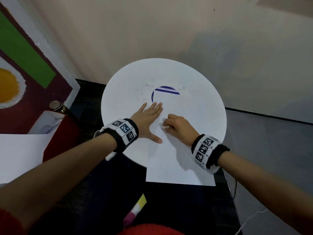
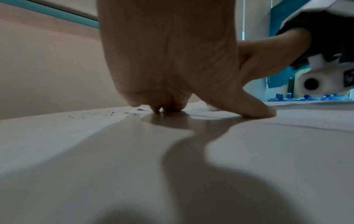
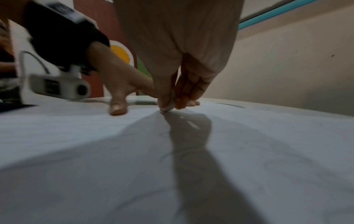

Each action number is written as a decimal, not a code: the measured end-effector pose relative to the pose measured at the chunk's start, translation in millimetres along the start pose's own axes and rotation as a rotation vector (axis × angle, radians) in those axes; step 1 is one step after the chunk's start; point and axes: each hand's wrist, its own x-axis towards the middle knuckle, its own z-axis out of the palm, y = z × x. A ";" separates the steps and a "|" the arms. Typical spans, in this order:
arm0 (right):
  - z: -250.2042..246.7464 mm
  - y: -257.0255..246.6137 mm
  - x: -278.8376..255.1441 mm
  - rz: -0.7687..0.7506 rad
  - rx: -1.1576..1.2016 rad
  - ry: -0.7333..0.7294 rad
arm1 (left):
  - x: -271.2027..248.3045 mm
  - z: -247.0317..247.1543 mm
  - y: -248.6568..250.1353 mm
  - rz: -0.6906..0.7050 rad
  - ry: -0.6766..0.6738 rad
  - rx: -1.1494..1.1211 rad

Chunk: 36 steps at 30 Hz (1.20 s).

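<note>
A white sheet of paper (image 1: 179, 160) lies on the round white table (image 1: 128, 82), its near end hanging over the table's front edge. My left hand (image 1: 149, 116) lies flat with straight, spread fingers and presses the sheet's left side down; in the left wrist view its thumb (image 2: 254, 109) touches the paper. My right hand (image 1: 176, 126) pinches a small white eraser (image 1: 165, 127) between thumb and fingers, its tip on the paper (image 3: 249, 151). The right wrist view shows the eraser (image 3: 167, 107) touching the sheet beside the left hand's thumb (image 3: 117, 107).
Dark eraser crumbs (image 1: 141, 97) are scattered on the table left of a blue and white round mark (image 1: 166, 90), partly under the sheet. A painted door with a metal knob (image 1: 55, 105) stands at the left, another white sheet (image 1: 18, 155) lower left. The wall is close behind.
</note>
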 end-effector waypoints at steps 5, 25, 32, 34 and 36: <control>-7.7 -1.2 25.0 0.117 0.032 0.032 | 1.7 -0.8 0.5 -0.030 -0.028 0.052; -14.1 -4.2 32.6 0.073 0.035 0.013 | 2.8 -1.0 0.3 -0.020 -0.044 0.015; -5.7 -5.1 12.4 0.027 0.046 -0.064 | 1.7 -1.2 0.2 -0.030 -0.049 0.003; -15.9 1.7 29.3 0.119 0.037 0.004 | 2.1 -1.1 0.2 -0.031 -0.056 0.001; -18.3 5.4 36.5 0.164 0.049 0.059 | 1.3 -2.2 0.7 -0.033 -0.061 -0.010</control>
